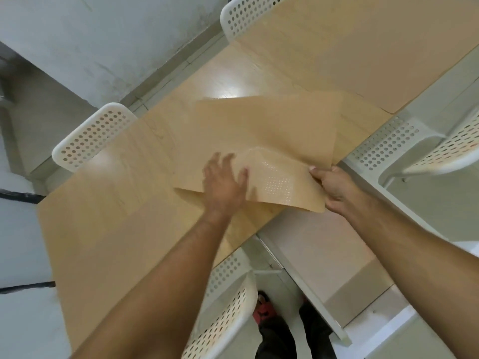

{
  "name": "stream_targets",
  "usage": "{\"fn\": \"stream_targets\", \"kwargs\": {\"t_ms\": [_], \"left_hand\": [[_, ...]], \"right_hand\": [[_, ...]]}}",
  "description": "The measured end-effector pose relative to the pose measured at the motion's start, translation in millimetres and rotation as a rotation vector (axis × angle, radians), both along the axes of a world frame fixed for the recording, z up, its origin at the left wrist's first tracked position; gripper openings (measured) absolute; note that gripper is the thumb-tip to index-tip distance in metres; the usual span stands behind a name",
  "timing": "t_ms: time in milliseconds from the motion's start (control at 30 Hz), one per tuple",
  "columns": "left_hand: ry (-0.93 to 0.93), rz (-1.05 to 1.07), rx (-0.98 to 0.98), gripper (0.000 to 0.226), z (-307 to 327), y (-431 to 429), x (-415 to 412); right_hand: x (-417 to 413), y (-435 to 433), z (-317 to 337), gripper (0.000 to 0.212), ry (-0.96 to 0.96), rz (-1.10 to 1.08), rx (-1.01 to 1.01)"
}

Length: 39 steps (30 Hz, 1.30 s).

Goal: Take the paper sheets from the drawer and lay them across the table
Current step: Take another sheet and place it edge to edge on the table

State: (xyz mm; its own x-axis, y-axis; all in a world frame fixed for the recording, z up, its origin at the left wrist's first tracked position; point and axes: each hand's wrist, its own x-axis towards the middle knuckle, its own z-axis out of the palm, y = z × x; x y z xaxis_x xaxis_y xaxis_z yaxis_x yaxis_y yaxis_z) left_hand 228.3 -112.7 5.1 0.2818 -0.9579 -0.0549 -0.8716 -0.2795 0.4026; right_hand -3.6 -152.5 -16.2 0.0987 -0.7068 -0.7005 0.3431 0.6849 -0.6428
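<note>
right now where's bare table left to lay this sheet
Bare table shows between the far sheet and the held sheet, by the far chair. It is crowded mid-table, around the left hand and right hand.

L hand point(223, 182) is motion-blurred; its fingers point(229, 159) smear together on the sheet point(272, 136). R hand point(334, 187) grips the sheet's edge w/ thumb on top, other fingers hidden beneath. Sheet hides part of the surface point(116, 203), which runs off top right. Three chairs cut off: top point(243, 14), right point(453, 146), bottom point(225, 320). Both arms leave the frame.
</note>
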Motion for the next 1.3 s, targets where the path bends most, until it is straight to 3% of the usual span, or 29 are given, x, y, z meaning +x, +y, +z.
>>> {"fn": "stream_targets", "kwargs": {"t_ms": [133,267,400,467,533,700,833,933,1000,1100,1200,1300], "left_hand": [[-0.002,0.446,0.109,0.082,26.6,-2.7,78.9],[0.121,0.684,0.113,0.095,52.8,28.7,145.2],[0.509,0.775,-0.008,0.07,74.8,81.9,189.2],[0.553,0.79,-0.079,0.04,86.3,112.8,197.1],[0.547,0.809,-0.137,0.027,94.4,144.9,207.4],[0.514,0.882,-0.208,0.033,107.0,237.4,250.8],[0.546,0.928,-0.282,0.017,116.8,325.0,291.0],[0.588,0.993,-0.351,0.032,120.4,397.2,322.9],[0.614,1.047,-0.399,0.04,117.3,451.4,350.2],[0.672,1.08,-0.444,0.023,117.0,523.8,380.0],[0.698,1.12,-0.497,0.018,124.9,588.5,409.8],[0.696,1.156,-0.55,0.016,133.7,634.0,448.4]], "right_hand": [[-11.8,12.3,10.7,0.014,-0.098,0.09,-0.009],[-11.6,25.2,18.0,0.017,-0.158,0.212,-0.02],[6.8,34.5,27.6,0.015,-0.138,0.346,-0.029],[25.0,39.2,34.1,0.016,-0.12,0.404,-0.053],[49.1,46.5,41.1,0.02,-0.102,0.47,-0.078],[117.5,76.3,60.1,0.017,0.011,0.629,-0.183],[185.6,116.9,81.1,0.016,0.136,0.77,-0.304],[244.4,156.0,100.4,0.022,0.189,0.843,-0.38],[288.4,195.5,113.2,0.018,0.207,0.855,-0.413],[348.7,259.4,127.3,0.013,0.224,0.845,-0.446],[405.7,322.4,134.0,0.022,0.277,0.847,-0.489],[449.4,364.1,134.8,0.013,0.291,0.819,-0.514]]}}
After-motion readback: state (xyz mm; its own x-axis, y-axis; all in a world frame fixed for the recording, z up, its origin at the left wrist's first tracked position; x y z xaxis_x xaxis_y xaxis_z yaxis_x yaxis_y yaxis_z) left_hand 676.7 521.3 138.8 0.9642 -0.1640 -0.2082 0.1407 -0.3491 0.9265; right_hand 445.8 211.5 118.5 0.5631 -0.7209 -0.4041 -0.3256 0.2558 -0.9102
